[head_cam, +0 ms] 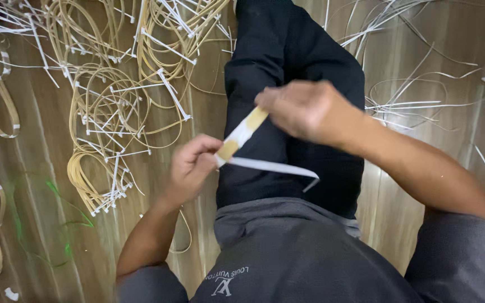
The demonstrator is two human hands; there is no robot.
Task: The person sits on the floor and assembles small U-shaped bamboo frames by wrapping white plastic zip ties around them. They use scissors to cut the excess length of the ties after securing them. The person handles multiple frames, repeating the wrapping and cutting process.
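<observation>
Wrapping white band around tan strip, above dark trouser leg

Left hand [192, 168] pinching lower end of tan strip [242, 134], right hand [298, 109] closed on upper end; white band [273, 167] trailing sideways; tied cane coils [113, 112] on wooden floor [46, 224] just beside

Matt tan cane strip [242, 134] pinched between the bare left hand [192, 168] and right hand [301, 109], smooth-faced, wrapped mid-length in a white band with a faint sheen. Off it trails a flat white plastic strap [276, 167], smooth and slightly glossy. Underneath, the wooden floor [46, 185] shows a polished, streaky grain that catches the light. Far left, coils of pale yellow cane [108, 112], smooth and dull, bound with white plastic ties [172, 92]. Far right, loose white plastic strips [405, 104], thin and shiny. Black trousers [287, 62] look like soft matt cloth; the grey sweatshirt [287, 258] is matt knit fabric.
</observation>
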